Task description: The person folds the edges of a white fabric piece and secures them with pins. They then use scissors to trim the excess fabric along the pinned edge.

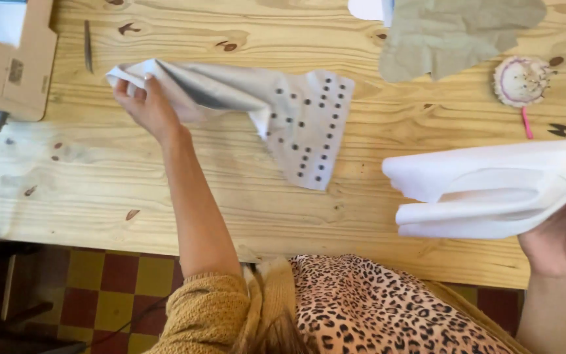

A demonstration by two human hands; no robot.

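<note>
While the left hand (pixel 147 105) reaches far out over the wooden table (pixel 165 190), its fingers are pinched shut on the upper left corner of a pale grey dotted cloth (pixel 276 111), so the cloth trails away from that grip to the right. In the head view, the only view there is, the cloth's long axis runs roughly left to right across the table, from the pinched corner near the cardboard box (pixel 18 59) to a broad end that droops down and to the right. That broad end shows rows of dark dots and comes to a blunt point aimed toward the near table edge. The middle of the cloth is folded over on itself, with a dark crease running along it, and most of it lies on the wood; whether the gripped corner is lifted clear I cannot tell.

The right hand (pixel 561 239) sits at the right edge of the frame, near the table's front edge, closed around one end of a folded white fabric (pixel 486 190). This bundle also lies left to right, its free rounded folds pointing left toward the dotted cloth, with a clear strip of bare wood between the two. The left hand is therefore the one at the grey cloth; the right hand is well apart from it.

Farther back lie a crumpled brown paper (pixel 453 33) and a round pincushion (pixel 522 80).
</note>
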